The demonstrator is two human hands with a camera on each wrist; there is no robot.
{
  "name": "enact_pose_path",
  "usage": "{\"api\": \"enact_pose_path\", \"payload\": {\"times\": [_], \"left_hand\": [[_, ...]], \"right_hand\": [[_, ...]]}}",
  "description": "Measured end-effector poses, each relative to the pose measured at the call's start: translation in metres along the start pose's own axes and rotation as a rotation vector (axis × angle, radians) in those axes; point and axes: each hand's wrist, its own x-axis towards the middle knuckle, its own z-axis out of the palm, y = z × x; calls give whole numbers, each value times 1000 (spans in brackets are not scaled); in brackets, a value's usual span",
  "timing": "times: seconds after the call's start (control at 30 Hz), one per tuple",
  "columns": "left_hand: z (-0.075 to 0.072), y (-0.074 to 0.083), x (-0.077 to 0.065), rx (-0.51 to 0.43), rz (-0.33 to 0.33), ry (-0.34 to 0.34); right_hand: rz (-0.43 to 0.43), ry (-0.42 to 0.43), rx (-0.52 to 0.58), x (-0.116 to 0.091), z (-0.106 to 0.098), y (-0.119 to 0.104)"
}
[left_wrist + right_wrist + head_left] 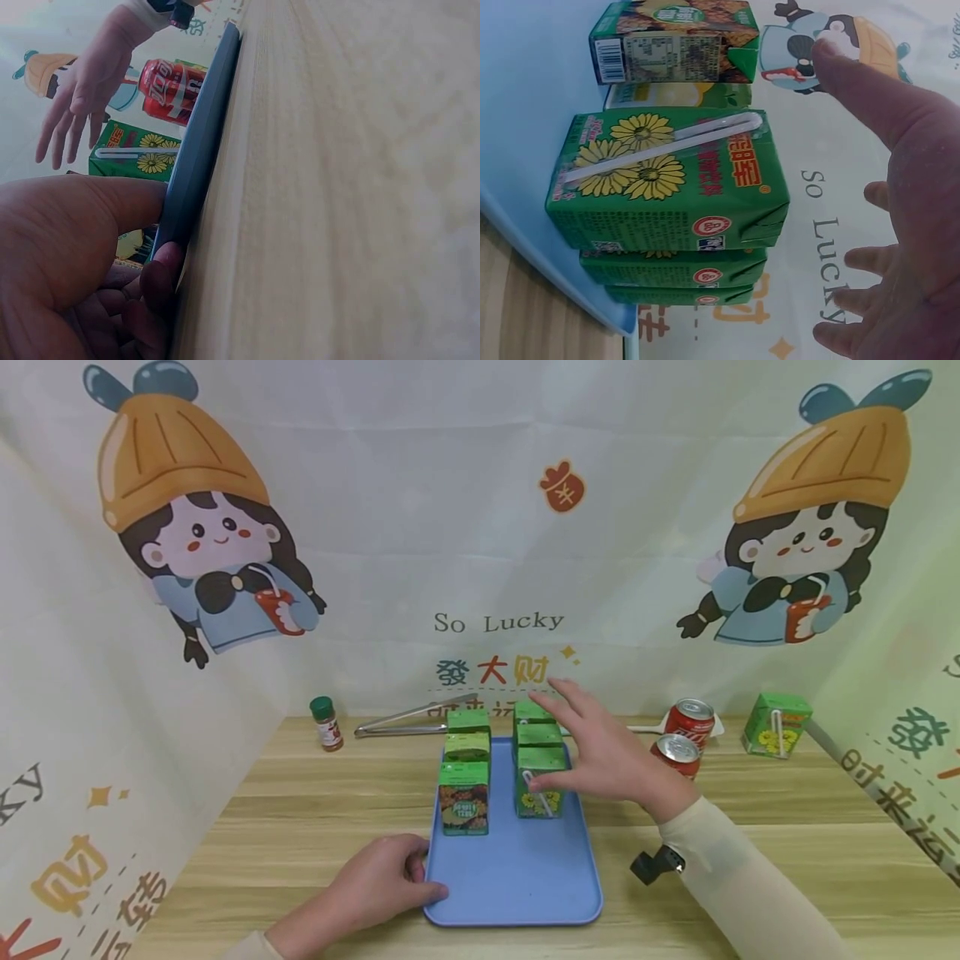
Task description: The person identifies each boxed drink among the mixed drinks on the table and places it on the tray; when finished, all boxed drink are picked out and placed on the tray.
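Note:
A blue tray [517,878] lies on the wooden table, carrying two rows of juice boxes. Three green boxes with yellow flowers form the right row; the front carton [542,806] has a white straw on its face. At the head of the left row is a green-and-brown juice box [463,807], with two more behind it. My left hand [375,878] pinches the tray's front left edge, thumb over the rim and fingers beneath in the left wrist view. Fingers spread, my right hand [907,225] hovers beside the flowered cartons, apart from them and holding nothing.
Two red cola cans [690,720] stand right of the tray, with a flowered juice box [777,727] farther right. A green-capped spice jar [327,725] is at the back left. Metal tongs [405,727] lie behind the tray, before the printed cloth backdrop [420,527].

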Motion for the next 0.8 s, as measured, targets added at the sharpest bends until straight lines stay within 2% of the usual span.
{"api": "enact_pose_path", "payload": {"times": [0.33, 0.8], "left_hand": [[0, 0, 0, -10, 10, 6], [0, 0, 0, -7, 14, 12]], "right_hand": [[-7, -9, 46, -3, 2, 1], [-12, -17, 29, -5, -2, 2]]}}
